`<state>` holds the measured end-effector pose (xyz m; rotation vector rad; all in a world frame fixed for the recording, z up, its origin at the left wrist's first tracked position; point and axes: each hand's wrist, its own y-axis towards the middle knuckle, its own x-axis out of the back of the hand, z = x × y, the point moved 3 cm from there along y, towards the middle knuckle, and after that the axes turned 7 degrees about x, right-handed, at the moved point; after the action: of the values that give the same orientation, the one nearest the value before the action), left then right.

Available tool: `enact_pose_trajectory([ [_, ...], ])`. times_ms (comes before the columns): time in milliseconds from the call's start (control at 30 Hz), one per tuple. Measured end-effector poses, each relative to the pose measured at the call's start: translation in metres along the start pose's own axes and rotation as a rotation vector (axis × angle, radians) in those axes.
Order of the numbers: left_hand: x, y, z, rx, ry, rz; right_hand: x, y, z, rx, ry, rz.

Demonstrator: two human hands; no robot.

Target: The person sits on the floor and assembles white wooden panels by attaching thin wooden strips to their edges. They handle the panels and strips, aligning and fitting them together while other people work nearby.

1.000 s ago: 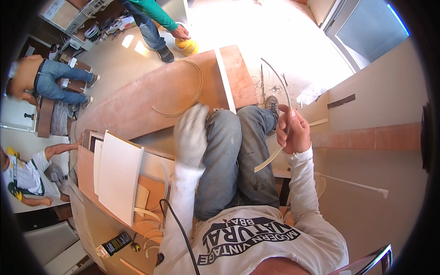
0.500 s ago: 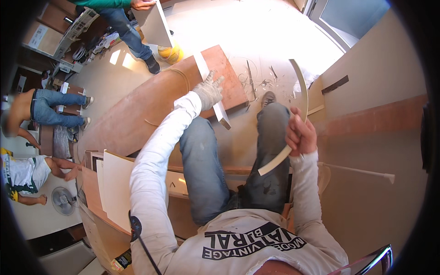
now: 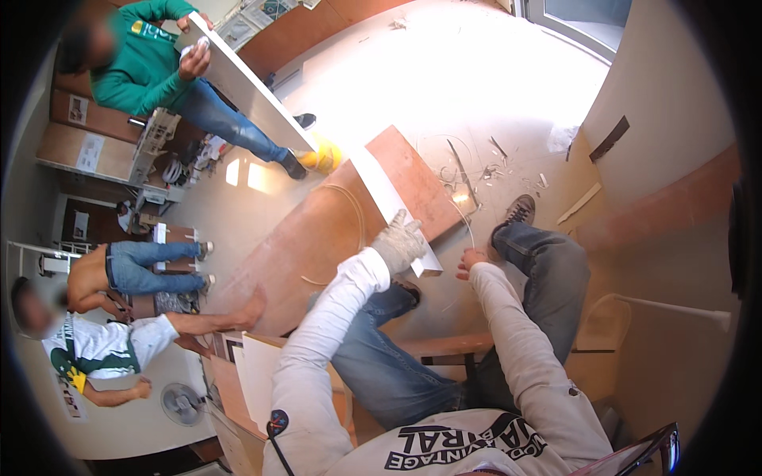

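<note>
My left hand [image 3: 399, 242], in a pale work glove, grips the near end of a long narrow white board [image 3: 385, 190]. The board lies across a reddish-brown wooden panel [image 3: 413, 170], pointing away from me. To the right of the board's end, my bare right hand [image 3: 473, 262] is closed on a thin strip of edge banding [image 3: 467, 224]. The strip rises from my fingers in a curve and appears nearly edge-on. My right fingertips are partly hidden.
A larger brown sheet [image 3: 294, 238] extends left, with a coiled strip [image 3: 353, 202] on it. Offcuts [image 3: 492, 166] litter the floor ahead. A person in green [image 3: 147, 63] holds a white panel [image 3: 238, 71]. Two others work at left near a fan [image 3: 182, 403]. A wall stands right.
My right hand has lowered and moved forward and left with the strip, toward the white board's end. My left hand stays on the board. My right leg has swung outward; the view has shifted.
</note>
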<state>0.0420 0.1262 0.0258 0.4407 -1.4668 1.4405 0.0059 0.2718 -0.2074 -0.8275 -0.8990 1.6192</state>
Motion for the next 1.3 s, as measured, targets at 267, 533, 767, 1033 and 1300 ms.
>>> enact_pose_trajectory([
  [267, 0.003, 0.008, 0.004, -0.015, -0.033, 0.061, -0.012, 0.035, -0.066, -0.342, 0.277, 0.128],
  [533, 0.026, -0.002, 0.029, 0.055, -0.169, -0.262, -0.038, 0.031, -0.029, -0.047, 0.717, 0.263],
  [767, 0.028, -0.011, 0.059, 0.225, -0.308, -0.533, -0.042, 0.02, 0.08, 0.122, 0.898, 0.197],
  [1033, 0.046, -0.008, 0.086, 0.382, -0.494, -0.742, -0.056, 0.02, 0.184, 0.206, 0.57, 0.267],
  [1300, 0.063, -0.009, 0.089, 0.656, -0.539, -0.761, -0.069, 0.0, 0.316, 0.573, -0.181, 0.025],
])
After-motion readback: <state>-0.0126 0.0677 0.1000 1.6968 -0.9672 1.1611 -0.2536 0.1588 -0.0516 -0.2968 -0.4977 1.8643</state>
